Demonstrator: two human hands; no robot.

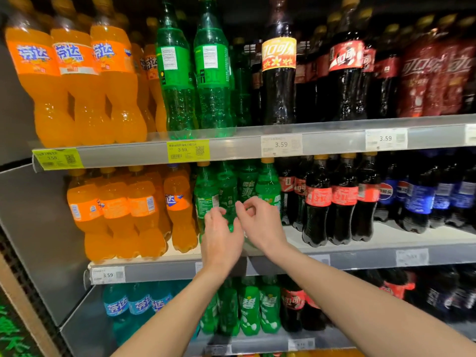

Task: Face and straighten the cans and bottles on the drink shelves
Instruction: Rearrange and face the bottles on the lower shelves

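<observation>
Small green plastic soda bottle (228,199) upright on middle grey metal shelf (360,256), front of green row, long axis vertical. Left hand (221,240) at its 7 o'clock, fingers curled round body; right hand (260,225) at 4 o'clock, fingertips pinching near label. Both equally near. Orange bottles (116,210) at 9 o'clock, cola bottles (332,202) at 3 o'clock, tight room either side.

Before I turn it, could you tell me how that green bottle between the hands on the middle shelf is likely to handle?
The green bottle looks full, so probably heavy for its size. Its tall, narrow shape may tip if pushed high. The smooth plastic could slip a little.
</observation>
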